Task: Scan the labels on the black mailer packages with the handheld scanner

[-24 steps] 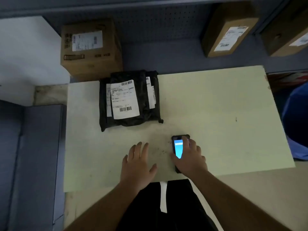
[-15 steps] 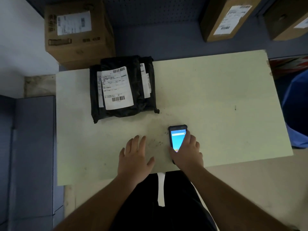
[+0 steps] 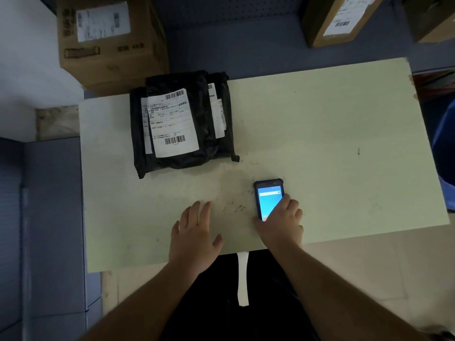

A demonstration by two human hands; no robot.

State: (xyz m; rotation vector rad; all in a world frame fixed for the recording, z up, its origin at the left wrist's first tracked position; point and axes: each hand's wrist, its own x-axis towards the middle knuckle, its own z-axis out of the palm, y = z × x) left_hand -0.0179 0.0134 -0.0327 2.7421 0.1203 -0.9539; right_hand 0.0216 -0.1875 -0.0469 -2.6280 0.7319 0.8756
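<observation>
A stack of black mailer packages (image 3: 209, 143) lies at the table's far left, the top one showing a white label (image 3: 173, 124) with two barcodes. The handheld scanner (image 3: 267, 195), black with a lit blue screen, lies flat on the pale table (image 3: 332, 143) near the front edge. My right hand (image 3: 280, 222) rests over its lower half, fingers curled around it. My left hand (image 3: 194, 232) lies flat on the table with fingers spread, to the scanner's left, holding nothing.
A cardboard box (image 3: 108, 40) with a label stands behind the table's left corner. Two more labelled boxes (image 3: 339, 18) sit on the grey shelf at the back right. A blue object (image 3: 445, 153) is at the right edge.
The view has shifted slightly. My right hand has slid a little down the scanner, uncovering more of the screen. My left hand has stayed flat.
</observation>
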